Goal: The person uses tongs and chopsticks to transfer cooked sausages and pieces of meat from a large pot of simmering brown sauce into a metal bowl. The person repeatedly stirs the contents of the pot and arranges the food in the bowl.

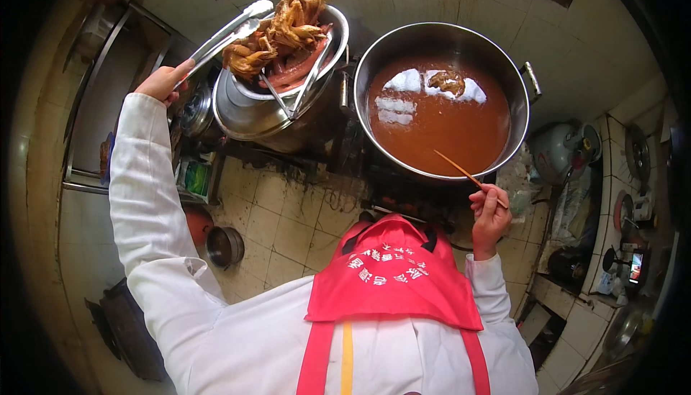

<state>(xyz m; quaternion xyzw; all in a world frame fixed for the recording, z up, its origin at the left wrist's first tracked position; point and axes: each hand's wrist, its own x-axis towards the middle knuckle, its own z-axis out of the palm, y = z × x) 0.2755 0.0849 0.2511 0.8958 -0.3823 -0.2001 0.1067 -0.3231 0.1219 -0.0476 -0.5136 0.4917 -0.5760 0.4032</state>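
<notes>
My left hand (164,81) grips a pair of metal tongs (221,33), their far ends beside several browned cooked birds (296,20). The birds lie heaped in a metal basin (341,28), along with reddish-brown lengths of meat (291,71). A second V-shaped metal utensil, seemingly tongs (309,84), leans in that basin. In my right hand (490,217) is a thin wooden stick, like a chopstick (458,164), reaching over the near rim of a large steel pot (361,120). Brown broth (437,130) fills much of the pot. One brown lump (447,83) shows at its surface.
The basin rests on a lidded steel pot (237,120), left of the broth pot. A gas cylinder (556,152) stands at right, near a tiled counter (577,335). On the floor at left is a small metal pot (224,246). Metal shelving (92,109) lines the left wall.
</notes>
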